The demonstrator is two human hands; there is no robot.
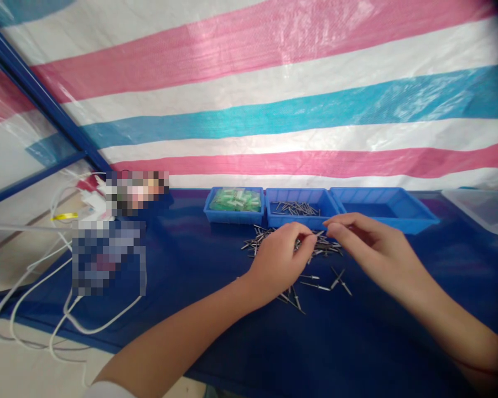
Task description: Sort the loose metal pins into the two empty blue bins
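Observation:
Over a heap of pop rivets point(330, 247) on the blue table, my two hands come close together. My left hand point(280, 260) is closed in a pinch, with a thin metal piece that looks like a pop rivet at its fingertips. Thumb and forefinger of my right hand point(371, 243) are pinched together just to the right; whatever lies between them is too small to make out. A few loose rivets point(315, 286) are scattered nearer to me, some partly hidden by my left wrist.
Behind the heap stand three blue bins in a row: one with green-and-clear small packets point(236, 200), one with rivets point(296, 209), and a bare-bottomed right bin point(373, 210). A clear plastic lid or tray point(481, 210) lies far right. White cables point(103, 330) run along the left.

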